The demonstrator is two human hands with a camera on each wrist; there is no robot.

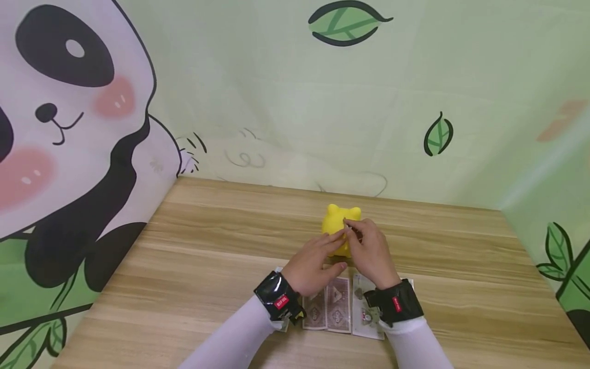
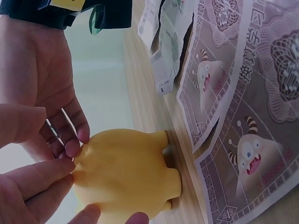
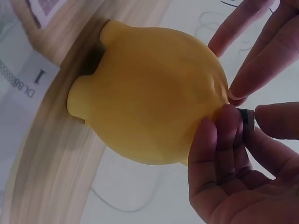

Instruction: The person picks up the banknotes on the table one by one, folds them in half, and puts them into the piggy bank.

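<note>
A yellow piggy bank (image 1: 333, 221) with small round ears and stubby legs stands on the wooden table. My right hand (image 1: 374, 256) is at its top, pinching a small dark-grey slip (image 3: 247, 119) between thumb and fingers. Most of that slip is hidden; it looks like tightly folded paper. My left hand (image 1: 310, 262) reaches in from the other side. Its fingers are fairly straight, with the fingertips (image 3: 238, 91) right at the top of the bank, close beside the slip.
Below my hands lie two purple-brown play banknotes (image 1: 338, 310) with a cartoon monster. A paler note (image 1: 364, 318) lies partly under my right wrist, and another paper (image 1: 279, 327) shows past my left wristband. A printed cloth wall (image 1: 286, 102) rises behind the table (image 1: 221, 225).
</note>
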